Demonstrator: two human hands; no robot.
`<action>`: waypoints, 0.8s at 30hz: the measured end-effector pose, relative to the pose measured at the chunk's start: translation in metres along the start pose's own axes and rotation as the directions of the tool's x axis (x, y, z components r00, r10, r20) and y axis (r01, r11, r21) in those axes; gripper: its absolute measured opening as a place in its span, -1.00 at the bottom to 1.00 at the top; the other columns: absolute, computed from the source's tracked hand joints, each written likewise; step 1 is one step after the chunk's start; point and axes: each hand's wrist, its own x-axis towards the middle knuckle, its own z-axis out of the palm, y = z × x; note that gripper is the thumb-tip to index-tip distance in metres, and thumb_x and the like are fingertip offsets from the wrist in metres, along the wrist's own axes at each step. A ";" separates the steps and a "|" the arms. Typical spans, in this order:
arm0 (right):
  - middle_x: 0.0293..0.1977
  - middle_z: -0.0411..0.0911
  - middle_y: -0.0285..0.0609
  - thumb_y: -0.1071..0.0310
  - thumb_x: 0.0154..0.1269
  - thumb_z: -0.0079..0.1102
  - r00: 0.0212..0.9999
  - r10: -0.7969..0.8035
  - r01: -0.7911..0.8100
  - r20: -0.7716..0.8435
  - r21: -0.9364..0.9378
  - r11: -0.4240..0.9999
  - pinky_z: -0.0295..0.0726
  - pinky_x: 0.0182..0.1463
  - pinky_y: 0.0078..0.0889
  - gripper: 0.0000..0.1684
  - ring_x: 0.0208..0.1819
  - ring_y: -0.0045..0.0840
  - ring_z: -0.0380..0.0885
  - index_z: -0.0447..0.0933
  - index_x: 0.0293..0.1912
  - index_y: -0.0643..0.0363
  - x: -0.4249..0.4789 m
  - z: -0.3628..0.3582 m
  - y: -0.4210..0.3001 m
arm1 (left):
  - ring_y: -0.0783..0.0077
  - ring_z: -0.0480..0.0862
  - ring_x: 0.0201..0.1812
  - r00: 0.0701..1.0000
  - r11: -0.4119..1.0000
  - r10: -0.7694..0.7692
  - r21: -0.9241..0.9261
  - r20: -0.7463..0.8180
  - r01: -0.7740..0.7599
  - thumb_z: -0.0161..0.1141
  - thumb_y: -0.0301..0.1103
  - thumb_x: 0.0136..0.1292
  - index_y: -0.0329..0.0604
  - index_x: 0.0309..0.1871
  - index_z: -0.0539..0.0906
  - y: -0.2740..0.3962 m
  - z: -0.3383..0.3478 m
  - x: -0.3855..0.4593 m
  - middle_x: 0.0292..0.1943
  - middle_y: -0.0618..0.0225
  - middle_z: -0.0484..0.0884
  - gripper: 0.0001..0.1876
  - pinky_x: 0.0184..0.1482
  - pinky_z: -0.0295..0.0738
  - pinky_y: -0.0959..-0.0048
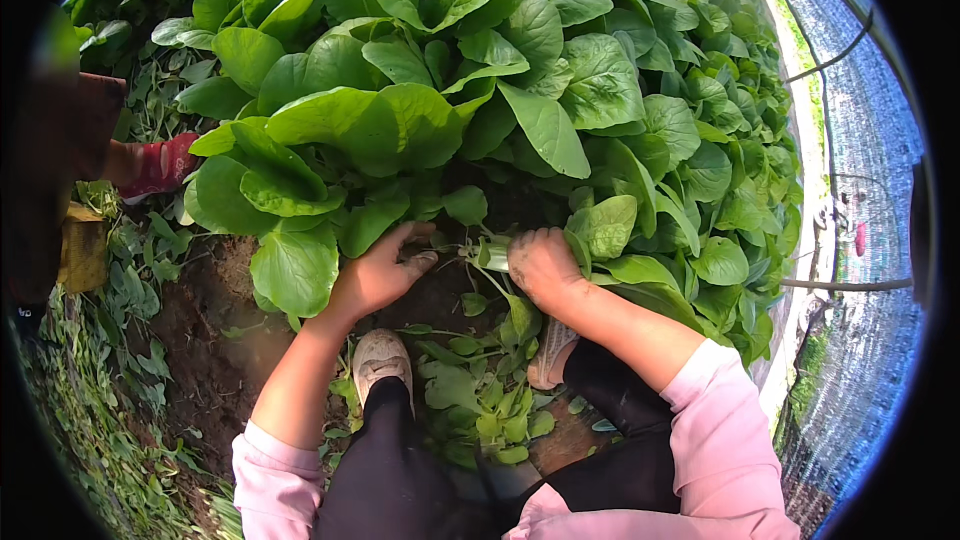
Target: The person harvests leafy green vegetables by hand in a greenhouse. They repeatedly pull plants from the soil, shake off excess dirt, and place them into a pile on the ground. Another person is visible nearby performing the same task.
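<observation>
My right hand (546, 264) is closed around the pale stalks of a pulled leafy green plant (491, 255), whose root end points left and whose leaves lie to the right, under my forearm. To the left, my left hand (386, 266) is held with fingers curled and apart near the root end, and I see nothing in its grip. Standing leafy greens (420, 120) rise just beyond both hands. Loose leaves (487, 397) lie on the soil between my two shoes, below the hands.
Another person's foot in a red shoe (161, 165) is at the left, beside a dirty yellow block-like object (84, 247). Bare soil (214, 315) and strewn plants lie left of my legs. Netting (874, 225) with thin curved rods runs along the right.
</observation>
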 end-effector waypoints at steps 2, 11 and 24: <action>-0.53 0.47 -0.26 0.32 -0.11 0.10 0.997 0.046 -0.045 -0.059 0.019 0.999 0.35 -0.39 -0.40 -0.85 -0.45 -0.46 0.47 0.47 -0.44 0.11 -0.012 -0.017 0.006 | 0.29 0.61 -0.06 0.997 0.999 0.042 0.025 0.064 -0.044 0.21 -0.35 0.17 -0.26 0.05 0.52 0.031 0.012 -0.026 -0.05 0.14 0.60 -0.63 0.01 0.47 0.43; -0.37 0.55 -0.32 0.21 0.02 0.10 0.996 0.023 -0.022 -0.083 0.016 1.000 0.35 -0.36 -0.34 -0.85 -0.27 -0.47 0.50 0.58 -0.40 -0.02 -0.066 -0.120 0.020 | 0.04 0.45 0.14 0.752 0.702 0.643 0.281 0.148 -0.655 0.42 -0.20 -0.07 -0.33 0.27 0.23 0.170 0.067 -0.068 0.14 0.00 0.43 -0.15 0.18 0.33 0.28; -0.49 0.49 -0.22 0.33 -0.06 0.08 0.803 0.309 -0.210 -0.510 0.243 0.947 0.39 -0.37 -0.40 -0.76 -0.47 -0.44 0.48 0.43 -0.31 0.18 -0.184 -0.199 0.044 | 0.14 0.62 -0.35 0.662 0.328 0.724 0.748 0.193 -0.577 0.17 -0.43 -0.16 -0.12 -0.26 0.59 0.232 0.092 -0.081 -0.46 0.28 0.63 -0.72 -0.20 0.46 0.26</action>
